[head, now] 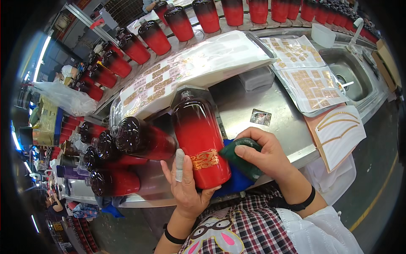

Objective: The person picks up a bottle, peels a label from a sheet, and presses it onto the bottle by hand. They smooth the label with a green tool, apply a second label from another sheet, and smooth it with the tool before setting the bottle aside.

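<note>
A glossy bottle (pixel 199 133), black at the neck and fading to red, lies tilted before me with its base toward my body. Gold ornamental decal work (pixel 205 159) spans its lower side. My left hand (pixel 187 181) supports the bottle near the base, thumb under it, and one finger wears a pale cover (pixel 179 163). In my right hand (pixel 260 150) is a dark green squeegee-like scraper (pixel 249 155), its pointed tip against the bottle beside the gold decal. Beneath the scraper a blue cloth (pixel 238 177) shows.
Several red-black bottles (pixel 146 138) crowd the left. Decal sheets (pixel 165 79) cover a tray behind; more gold decals (pixel 311 85) lie right, near a sink (pixel 345 71). A small picture card (pixel 260 117) rests on the steel table (pixel 285 136). Bottles (pixel 179 23) line a conveyor at the back.
</note>
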Action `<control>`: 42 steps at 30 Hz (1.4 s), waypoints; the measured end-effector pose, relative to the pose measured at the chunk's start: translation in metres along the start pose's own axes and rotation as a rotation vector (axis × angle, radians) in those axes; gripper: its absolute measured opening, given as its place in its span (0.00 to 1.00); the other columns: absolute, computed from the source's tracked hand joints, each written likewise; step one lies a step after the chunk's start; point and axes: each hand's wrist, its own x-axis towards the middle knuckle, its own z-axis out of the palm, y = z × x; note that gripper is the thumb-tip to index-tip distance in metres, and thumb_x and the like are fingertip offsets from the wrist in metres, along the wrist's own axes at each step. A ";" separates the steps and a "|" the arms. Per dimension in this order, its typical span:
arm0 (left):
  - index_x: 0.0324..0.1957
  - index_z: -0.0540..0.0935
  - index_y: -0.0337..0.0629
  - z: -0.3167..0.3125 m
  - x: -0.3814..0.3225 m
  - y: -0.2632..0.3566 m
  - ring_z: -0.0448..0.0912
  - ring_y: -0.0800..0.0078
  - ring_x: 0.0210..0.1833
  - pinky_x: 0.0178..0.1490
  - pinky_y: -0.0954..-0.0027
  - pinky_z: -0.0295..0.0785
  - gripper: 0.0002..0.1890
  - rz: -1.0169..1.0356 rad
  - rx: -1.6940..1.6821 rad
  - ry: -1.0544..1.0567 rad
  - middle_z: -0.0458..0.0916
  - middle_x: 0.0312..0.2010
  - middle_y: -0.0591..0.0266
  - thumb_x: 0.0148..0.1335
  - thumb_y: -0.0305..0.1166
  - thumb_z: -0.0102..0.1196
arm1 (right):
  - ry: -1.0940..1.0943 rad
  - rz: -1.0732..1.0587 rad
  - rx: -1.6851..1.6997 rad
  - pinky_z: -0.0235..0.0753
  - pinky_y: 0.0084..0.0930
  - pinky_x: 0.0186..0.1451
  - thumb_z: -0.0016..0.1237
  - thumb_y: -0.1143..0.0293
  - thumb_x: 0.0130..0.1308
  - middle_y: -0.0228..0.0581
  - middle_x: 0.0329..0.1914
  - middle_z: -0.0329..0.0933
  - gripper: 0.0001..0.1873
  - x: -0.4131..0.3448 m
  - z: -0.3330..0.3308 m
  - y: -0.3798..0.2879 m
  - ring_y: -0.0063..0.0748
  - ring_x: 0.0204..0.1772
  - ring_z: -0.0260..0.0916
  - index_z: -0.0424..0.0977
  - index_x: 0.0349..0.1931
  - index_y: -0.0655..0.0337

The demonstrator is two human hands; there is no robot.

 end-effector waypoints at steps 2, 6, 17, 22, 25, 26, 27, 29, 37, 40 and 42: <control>0.68 0.60 0.24 0.000 0.000 0.001 0.63 0.43 0.71 0.75 0.37 0.40 0.49 -0.004 -0.005 0.005 0.63 0.67 0.32 0.63 0.63 0.50 | -0.017 -0.004 -0.041 0.74 0.20 0.43 0.58 0.67 0.62 0.31 0.35 0.78 0.13 0.000 0.002 -0.001 0.17 0.39 0.72 0.76 0.43 0.65; 0.68 0.61 0.25 -0.002 0.004 0.001 0.64 0.45 0.71 0.75 0.37 0.39 0.49 -0.007 -0.022 0.007 0.64 0.67 0.33 0.62 0.62 0.52 | -0.075 -0.041 -0.049 0.74 0.20 0.43 0.58 0.66 0.62 0.32 0.35 0.78 0.14 -0.001 0.004 -0.004 0.18 0.39 0.72 0.76 0.44 0.65; 0.64 0.69 0.34 -0.029 0.034 0.010 0.68 0.50 0.65 0.73 0.33 0.37 0.46 0.179 0.203 -0.085 0.70 0.63 0.41 0.53 0.61 0.63 | 0.002 -0.099 -0.139 0.74 0.21 0.41 0.58 0.68 0.62 0.34 0.35 0.78 0.13 -0.008 0.007 -0.015 0.19 0.38 0.72 0.76 0.43 0.66; 0.62 0.72 0.39 -0.027 0.045 0.007 0.64 0.45 0.65 0.73 0.36 0.40 0.38 0.016 -0.257 -0.060 0.67 0.65 0.42 0.53 0.50 0.66 | -0.021 -0.176 -0.219 0.73 0.21 0.41 0.58 0.68 0.62 0.36 0.34 0.78 0.13 -0.011 0.011 -0.020 0.21 0.37 0.73 0.77 0.43 0.66; 0.60 0.73 0.39 -0.025 0.051 0.011 0.64 0.43 0.65 0.72 0.37 0.41 0.32 0.018 -0.236 -0.051 0.66 0.65 0.40 0.55 0.42 0.64 | -0.062 -0.235 -0.275 0.73 0.22 0.41 0.57 0.69 0.62 0.37 0.33 0.78 0.13 -0.013 0.013 -0.025 0.22 0.37 0.74 0.76 0.43 0.67; 0.54 0.75 0.40 -0.023 0.053 0.012 0.64 0.43 0.65 0.72 0.38 0.42 0.25 -0.003 -0.240 -0.023 0.66 0.65 0.39 0.55 0.37 0.63 | -0.074 -0.267 -0.297 0.73 0.22 0.41 0.57 0.69 0.63 0.37 0.33 0.78 0.13 -0.014 0.013 -0.026 0.22 0.37 0.74 0.76 0.44 0.67; 0.54 0.75 0.40 -0.021 0.054 0.013 0.64 0.43 0.65 0.72 0.38 0.42 0.25 0.006 -0.255 -0.010 0.66 0.65 0.39 0.55 0.37 0.63 | -0.072 -0.268 -0.302 0.73 0.22 0.41 0.57 0.69 0.63 0.37 0.33 0.78 0.13 -0.015 0.012 -0.027 0.22 0.37 0.74 0.76 0.44 0.67; 0.46 0.77 0.39 -0.016 0.058 0.014 0.64 0.43 0.66 0.72 0.39 0.43 0.16 -0.029 -0.287 0.054 0.67 0.64 0.39 0.56 0.32 0.61 | -0.029 -0.202 -0.296 0.74 0.22 0.41 0.55 0.71 0.64 0.38 0.35 0.78 0.13 -0.017 0.010 -0.028 0.23 0.37 0.74 0.75 0.47 0.67; 0.37 0.78 0.40 -0.017 0.040 0.004 0.64 0.43 0.65 0.72 0.41 0.45 0.08 -0.068 -0.388 0.130 0.71 0.61 0.39 0.53 0.25 0.57 | 0.063 -0.472 -0.711 0.69 0.38 0.62 0.43 0.82 0.63 0.57 0.60 0.72 0.17 -0.011 0.006 -0.011 0.55 0.59 0.69 0.74 0.51 0.65; 0.49 0.76 0.38 -0.024 0.024 -0.005 0.64 0.45 0.66 0.73 0.41 0.45 0.21 -0.078 -0.434 0.119 0.71 0.61 0.41 0.52 0.31 0.62 | 0.014 -0.424 -0.770 0.66 0.44 0.66 0.46 0.79 0.63 0.61 0.63 0.68 0.14 -0.009 0.013 -0.004 0.58 0.65 0.65 0.76 0.49 0.64; 0.55 0.73 0.36 -0.023 0.012 -0.006 0.64 0.46 0.66 0.73 0.41 0.45 0.28 -0.087 -0.474 0.080 0.70 0.63 0.41 0.52 0.34 0.63 | 0.016 -0.449 -0.726 0.66 0.44 0.66 0.49 0.76 0.63 0.61 0.62 0.68 0.12 -0.009 0.017 -0.003 0.58 0.65 0.65 0.76 0.47 0.64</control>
